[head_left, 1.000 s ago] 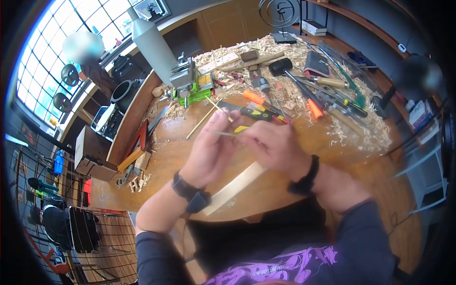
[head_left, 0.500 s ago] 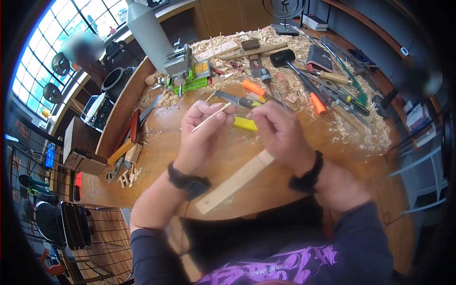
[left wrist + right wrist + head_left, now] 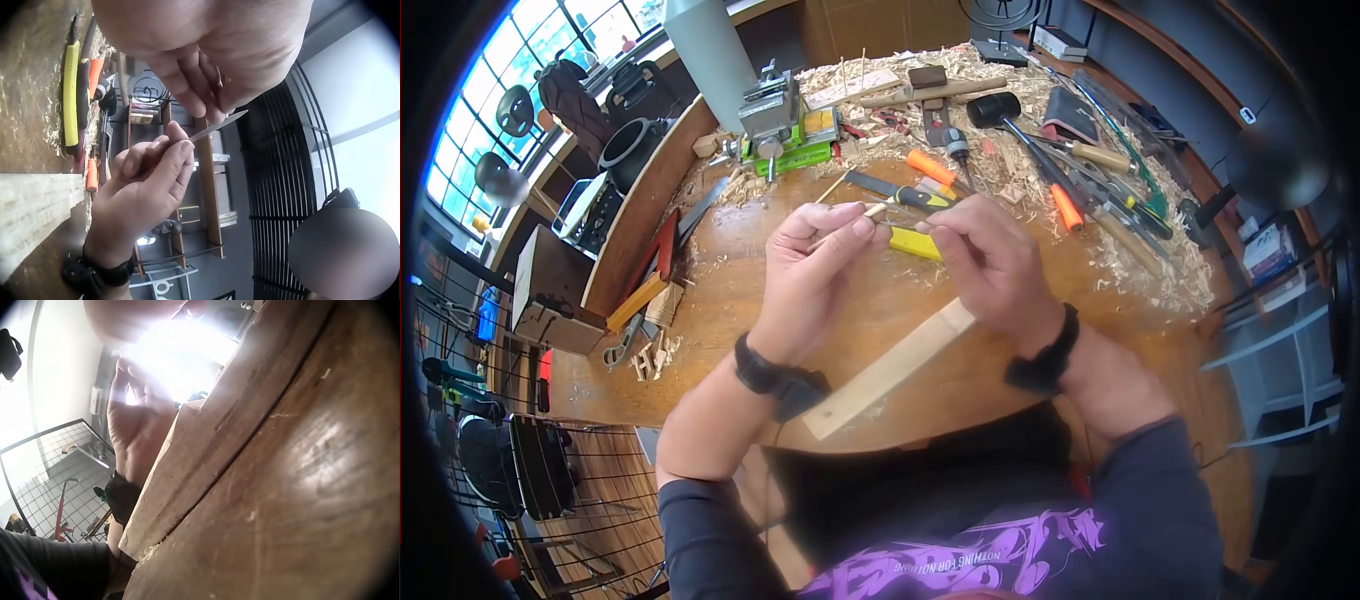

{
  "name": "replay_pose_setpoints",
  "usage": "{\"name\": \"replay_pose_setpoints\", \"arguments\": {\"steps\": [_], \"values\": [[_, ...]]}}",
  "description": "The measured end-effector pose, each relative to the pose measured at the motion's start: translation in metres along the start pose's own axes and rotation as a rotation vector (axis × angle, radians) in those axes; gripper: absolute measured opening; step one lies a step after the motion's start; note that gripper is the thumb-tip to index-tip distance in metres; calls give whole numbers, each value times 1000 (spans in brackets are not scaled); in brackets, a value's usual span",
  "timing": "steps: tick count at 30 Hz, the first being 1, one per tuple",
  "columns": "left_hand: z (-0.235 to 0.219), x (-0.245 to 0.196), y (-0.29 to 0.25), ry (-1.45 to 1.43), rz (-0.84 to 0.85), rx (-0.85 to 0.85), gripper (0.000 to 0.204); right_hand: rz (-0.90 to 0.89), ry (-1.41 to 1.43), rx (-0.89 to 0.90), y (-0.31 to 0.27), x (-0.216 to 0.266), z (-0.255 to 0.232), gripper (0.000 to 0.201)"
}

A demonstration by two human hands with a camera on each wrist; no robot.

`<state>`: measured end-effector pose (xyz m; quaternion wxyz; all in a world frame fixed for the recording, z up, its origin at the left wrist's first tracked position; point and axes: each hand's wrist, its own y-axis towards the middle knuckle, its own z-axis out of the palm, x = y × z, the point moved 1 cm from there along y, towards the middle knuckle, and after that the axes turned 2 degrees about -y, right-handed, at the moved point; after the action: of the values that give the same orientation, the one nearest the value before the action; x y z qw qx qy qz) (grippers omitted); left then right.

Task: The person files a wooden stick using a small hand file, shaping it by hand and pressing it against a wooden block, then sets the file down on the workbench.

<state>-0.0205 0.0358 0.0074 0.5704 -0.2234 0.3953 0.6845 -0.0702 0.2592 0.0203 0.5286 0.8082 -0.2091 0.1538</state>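
Note:
Between the thumb and fingers of my left hand (image 3: 815, 265) is a thin wooden stick (image 3: 874, 211), its pale end showing. My right hand (image 3: 990, 265) is close beside it, thumb and fingertips together. In the left wrist view, that right hand (image 3: 147, 181) pinches a thin pointed strip (image 3: 215, 127), which reaches up to my left fingertips. I cannot tell whether stick and strip are one piece. Below the hands, a flat pale wooden bar (image 3: 890, 375) lies slantwise on the table; in the right wrist view the wood (image 3: 206, 447) looms large.
Beyond the hands lie a black-and-yellow-handled tool (image 3: 915, 198), a yellow object (image 3: 915, 243) and orange-handled tools (image 3: 1068, 210). A mallet (image 3: 994, 108) rests among wood shavings (image 3: 1170, 250). A green-based vise (image 3: 772, 125) stands back left, a handsaw (image 3: 705, 205) at the left.
The stick, first angled across my left palm, now shows mostly its end at the fingertips. My hands have come close together again after parting slightly. The head view has shifted a little.

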Motion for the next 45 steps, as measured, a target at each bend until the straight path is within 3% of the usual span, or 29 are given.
{"name": "replay_pose_setpoints", "arguments": {"steps": [8, 13, 22, 28, 34, 36, 45], "values": [[3, -1, 0, 90, -72, 91, 8, -84, -34, -34, 3, -4, 1, 11], [10, -5, 1, 185, -135, 75, 17, 27, -42, -4, 3, 2, -2, 15], [-1, -1, 2, 298, -66, 121, 17, -56, -29, -1, 4, -4, -3, 17], [-1, -2, 2, 316, -25, 92, 15, -34, 38, 2, 4, -6, -2, 14], [8, -7, -2, 532, -39, 80, 15, 11, 77, 64, -1, -5, 0, 11], [4, -6, -1, 677, 182, 84, 7, 12, 83, 74, 0, -8, -1, 11], [2, -11, 1, 718, 178, 70, 8, 8, 122, 108, 2, -18, -5, 11]]}}
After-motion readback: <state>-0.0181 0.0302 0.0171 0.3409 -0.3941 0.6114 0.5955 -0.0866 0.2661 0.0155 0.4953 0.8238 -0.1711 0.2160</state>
